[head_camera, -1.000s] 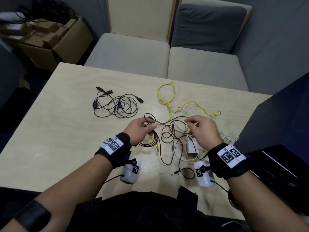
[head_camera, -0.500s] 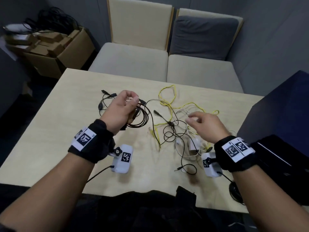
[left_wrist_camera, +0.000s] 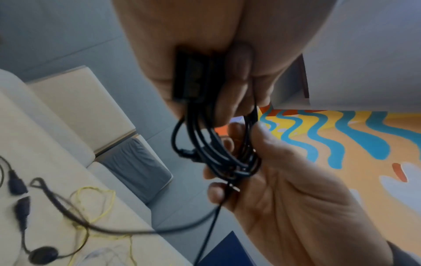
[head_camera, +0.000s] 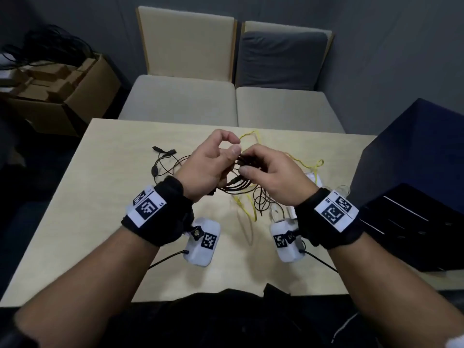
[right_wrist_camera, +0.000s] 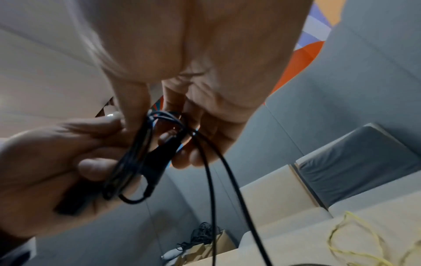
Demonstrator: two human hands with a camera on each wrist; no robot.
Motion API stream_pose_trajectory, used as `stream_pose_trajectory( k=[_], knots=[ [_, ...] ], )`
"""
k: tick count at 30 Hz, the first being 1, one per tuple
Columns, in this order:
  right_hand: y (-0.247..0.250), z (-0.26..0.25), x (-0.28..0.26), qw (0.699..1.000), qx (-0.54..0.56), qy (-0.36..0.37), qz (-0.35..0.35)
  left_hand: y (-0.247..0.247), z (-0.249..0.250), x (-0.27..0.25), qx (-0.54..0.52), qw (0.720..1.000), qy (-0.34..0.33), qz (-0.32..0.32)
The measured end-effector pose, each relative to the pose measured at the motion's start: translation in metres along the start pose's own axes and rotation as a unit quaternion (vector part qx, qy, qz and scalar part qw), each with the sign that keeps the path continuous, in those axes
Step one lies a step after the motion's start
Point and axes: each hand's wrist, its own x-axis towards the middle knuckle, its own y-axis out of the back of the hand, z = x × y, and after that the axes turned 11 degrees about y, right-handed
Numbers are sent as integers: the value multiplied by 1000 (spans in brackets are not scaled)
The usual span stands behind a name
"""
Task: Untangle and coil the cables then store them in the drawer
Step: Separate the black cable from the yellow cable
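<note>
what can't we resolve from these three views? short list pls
- Black cable bundle, head view: the left hand and right hand cover most of it, so the loop count is unreadable.
- Black plug, left wrist view: blurred and half under the fingers; type unclear.
- Drawer: no open one is identifiable in any view.
- White cable, head view: mostly behind the right hand.
- Yellow cable, right wrist view: cut by the frame edge.
</note>
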Motion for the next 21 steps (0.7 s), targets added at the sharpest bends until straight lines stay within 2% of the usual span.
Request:
stream_pose_trajectory(
  k=[5, 10, 16, 21],
  knots=[
    [-10, -2, 1, 992, -89, 30, 79, 1, -7, 2, -48, 998, 43, -19],
    [-14, 0, -1, 988, -118, 41, 88, 1, -6, 2, -89, 985, 125, -81],
    [-5, 13, -7, 992, -60, 23, 108, -7, -5, 8, -110, 968, 175, -143],
    [17, 18, -4, 993, 60, -3, 98, -21, 0, 14, -136, 961, 164, -178]
  ],
)
